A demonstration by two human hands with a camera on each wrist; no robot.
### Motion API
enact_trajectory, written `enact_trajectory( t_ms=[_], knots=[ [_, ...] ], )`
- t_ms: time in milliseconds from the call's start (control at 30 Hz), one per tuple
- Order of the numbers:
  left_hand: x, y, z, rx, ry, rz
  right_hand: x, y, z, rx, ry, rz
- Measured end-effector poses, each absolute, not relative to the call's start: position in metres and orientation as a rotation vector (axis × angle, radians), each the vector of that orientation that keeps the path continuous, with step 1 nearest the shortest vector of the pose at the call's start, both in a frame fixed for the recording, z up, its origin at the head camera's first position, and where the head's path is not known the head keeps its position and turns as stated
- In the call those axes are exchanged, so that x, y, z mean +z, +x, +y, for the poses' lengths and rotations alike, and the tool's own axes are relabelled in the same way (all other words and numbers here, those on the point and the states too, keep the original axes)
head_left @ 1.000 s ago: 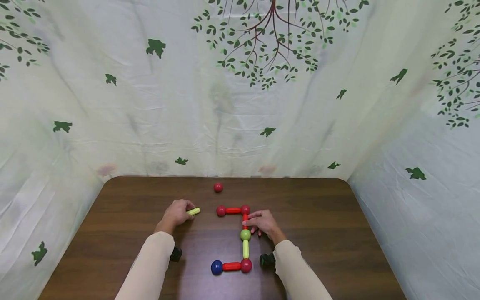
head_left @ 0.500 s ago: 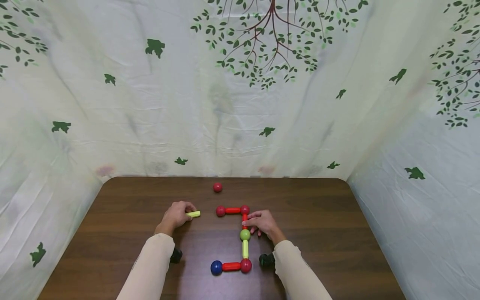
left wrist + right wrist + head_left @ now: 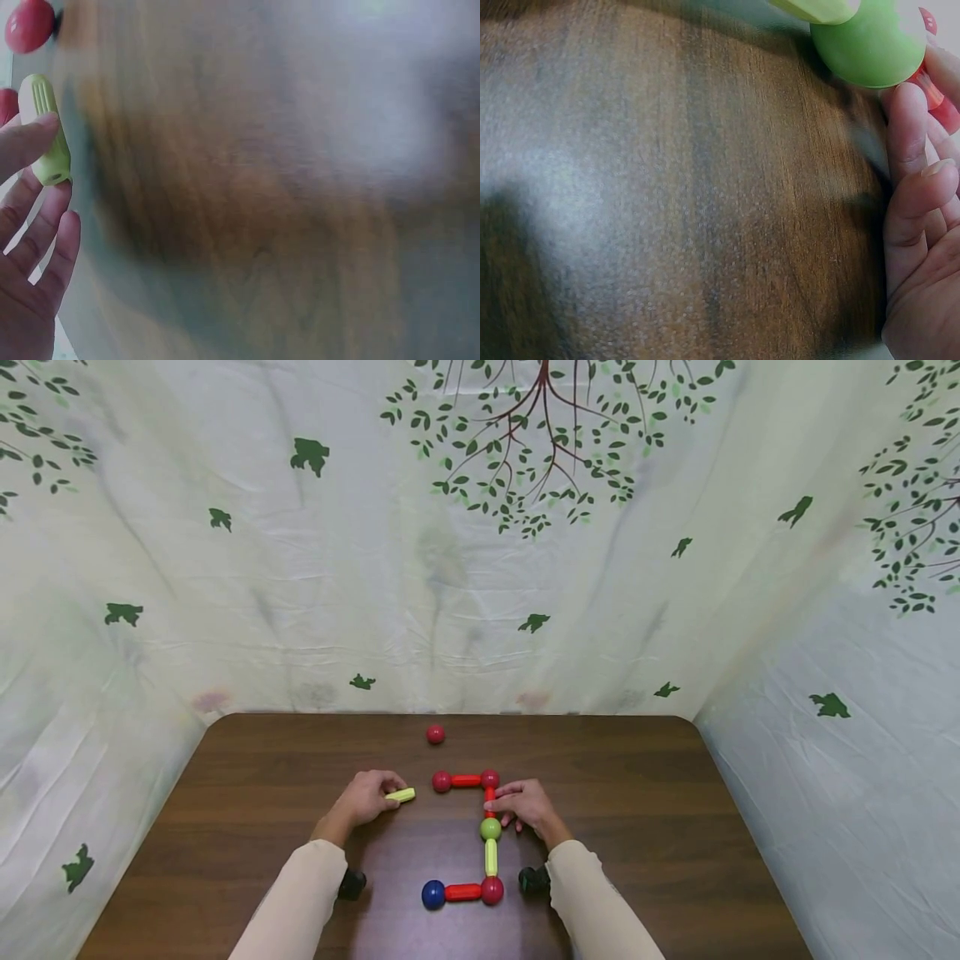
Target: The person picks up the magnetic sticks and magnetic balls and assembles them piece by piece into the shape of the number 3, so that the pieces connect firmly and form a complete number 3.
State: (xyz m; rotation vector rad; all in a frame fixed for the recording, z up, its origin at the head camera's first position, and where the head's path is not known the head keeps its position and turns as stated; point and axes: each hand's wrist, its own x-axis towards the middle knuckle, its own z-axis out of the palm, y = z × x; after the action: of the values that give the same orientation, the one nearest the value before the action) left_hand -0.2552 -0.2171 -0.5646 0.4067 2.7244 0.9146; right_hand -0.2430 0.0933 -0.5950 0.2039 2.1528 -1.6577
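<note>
My left hand (image 3: 369, 797) pinches a pale yellow-green rod (image 3: 401, 795) between thumb and fingers; grooves and a hole in its end show on the rod (image 3: 46, 135) in the left wrist view. My right hand (image 3: 527, 804) grips the upright red rod (image 3: 491, 795) of a joined chain of balls and rods. From the top left, the chain runs from a red ball (image 3: 442, 782) along a red rod (image 3: 467, 781) to another red ball (image 3: 490, 778), then down to a green ball (image 3: 491, 829), a yellow-green rod (image 3: 491, 857), a red ball (image 3: 492, 891), a red rod (image 3: 462, 892) and a blue ball (image 3: 433, 895).
A loose red ball (image 3: 435, 735) lies near the far edge of the brown wooden table (image 3: 622, 752). Pale cloth (image 3: 465, 585) printed with leaves and branches hangs behind the table and along both sides. A dark camera sits at each wrist.
My left hand has moved a little to the right, towards the chain's top left red ball, carrying the yellow-green rod. My right hand and the chain have stayed in place.
</note>
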Motion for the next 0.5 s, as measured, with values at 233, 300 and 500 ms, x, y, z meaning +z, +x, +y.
enact_trajectory(
  t_ms=[233, 300, 500],
  knots=[
    [-0.565, -0.243, -0.21, 0.949, 0.541, 2.695, -0.593, -0.242, 0.093, -1.664, 0.207, 2.149],
    [-0.564, -0.24, -0.206, 0.945, 0.569, 2.684, -0.593, -0.242, 0.093, -1.664, 0.197, 2.155],
    [-0.563, -0.232, -0.193, 0.912, 0.683, 2.665, -0.593, -0.241, 0.093, -1.673, 0.18, 2.153]
  ],
)
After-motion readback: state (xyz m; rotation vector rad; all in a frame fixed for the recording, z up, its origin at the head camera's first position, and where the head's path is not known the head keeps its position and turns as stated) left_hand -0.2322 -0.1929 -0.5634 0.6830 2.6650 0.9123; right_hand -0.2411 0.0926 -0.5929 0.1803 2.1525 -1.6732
